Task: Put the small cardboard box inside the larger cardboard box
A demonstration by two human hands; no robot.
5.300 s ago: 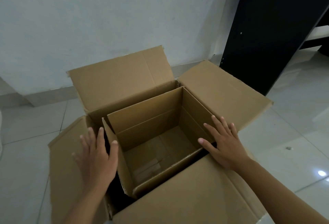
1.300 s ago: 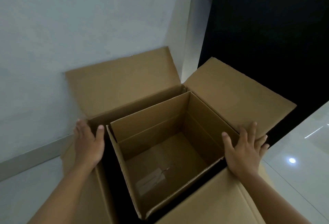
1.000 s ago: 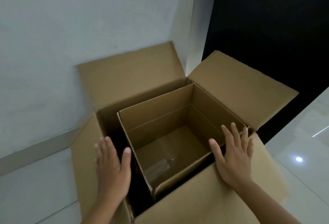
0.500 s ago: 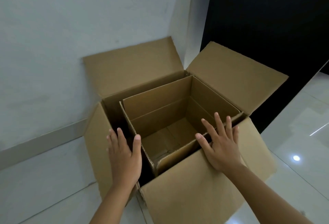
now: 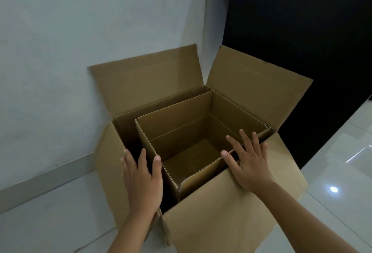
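The small cardboard box sits open-topped inside the larger cardboard box, whose four flaps are spread outward. A dark gap shows along the small box's left and near sides. My left hand hovers flat over the left gap and left flap, fingers apart, holding nothing. My right hand lies flat with spread fingers over the near-right rim, where the near flap meets the small box's edge.
The boxes stand on a glossy white tiled floor against a pale wall with a grey skirting. A tall black panel rises right behind the right flap.
The boxes stay nested as before. Both hands have drawn slightly towards me and stay flat and empty; the view has shifted a little.
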